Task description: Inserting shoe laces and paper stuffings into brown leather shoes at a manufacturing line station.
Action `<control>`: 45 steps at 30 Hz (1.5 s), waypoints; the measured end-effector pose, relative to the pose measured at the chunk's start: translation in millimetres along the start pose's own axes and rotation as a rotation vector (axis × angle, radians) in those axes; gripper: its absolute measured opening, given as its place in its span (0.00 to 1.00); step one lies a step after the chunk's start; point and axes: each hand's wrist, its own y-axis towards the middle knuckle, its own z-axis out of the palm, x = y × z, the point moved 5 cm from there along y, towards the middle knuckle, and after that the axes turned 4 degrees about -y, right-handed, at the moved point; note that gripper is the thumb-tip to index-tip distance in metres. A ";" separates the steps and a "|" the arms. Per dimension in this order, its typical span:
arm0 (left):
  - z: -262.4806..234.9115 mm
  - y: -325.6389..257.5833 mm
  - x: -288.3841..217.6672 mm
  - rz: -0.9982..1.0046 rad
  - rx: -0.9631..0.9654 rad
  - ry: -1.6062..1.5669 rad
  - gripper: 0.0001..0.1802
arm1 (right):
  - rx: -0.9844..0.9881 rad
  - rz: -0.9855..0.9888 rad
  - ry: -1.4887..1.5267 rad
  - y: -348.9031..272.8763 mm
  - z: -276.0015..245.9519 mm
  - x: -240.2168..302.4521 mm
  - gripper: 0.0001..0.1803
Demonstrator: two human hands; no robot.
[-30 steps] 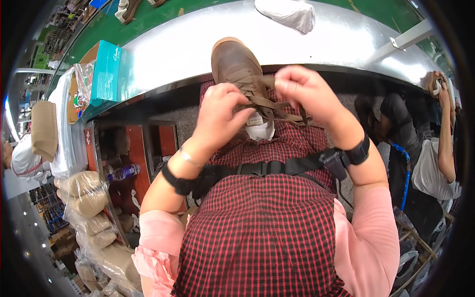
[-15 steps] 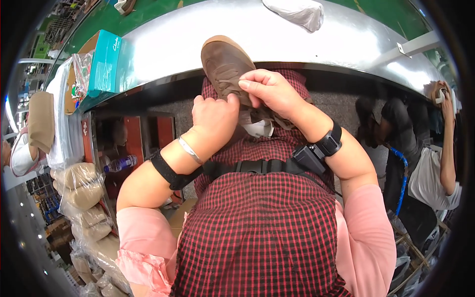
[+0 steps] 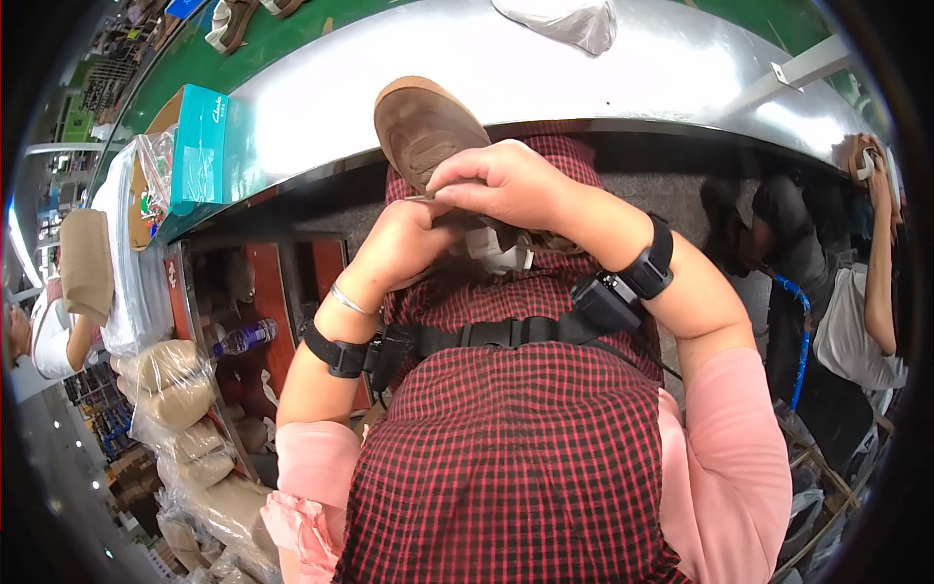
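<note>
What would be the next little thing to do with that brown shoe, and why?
Probably draw the lace gently taut. The right hand pinches something thin, likely a lace, just above the brown shoe, while the left hand steadies the shoe from below, toe pointing at the metal table edge. With both hands meeting at the laces, a short careful pull seems the natural follow-on, though the lace itself is hard to make out.

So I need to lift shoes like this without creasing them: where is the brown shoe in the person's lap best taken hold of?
Probably at the rounded toe, coming from the bench side. The brown shoe points its toe up and away from the body, bare and free, while the left hand and right hand cover its laced middle and hide the heel.
</note>
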 end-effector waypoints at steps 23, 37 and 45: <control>5.2 -2.3 -18.8 0.175 -0.117 0.945 0.10 | 0.040 0.011 -0.864 -3.6 0.0 3.0 0.09; 2.6 -5.6 5.6 0.484 -0.362 0.165 0.05 | 0.015 -0.222 -1.043 -16.5 12.2 19.1 0.04; 9.0 -13.1 -7.6 0.795 -0.454 0.637 0.07 | 0.237 -0.195 -1.185 -4.6 13.8 27.4 0.03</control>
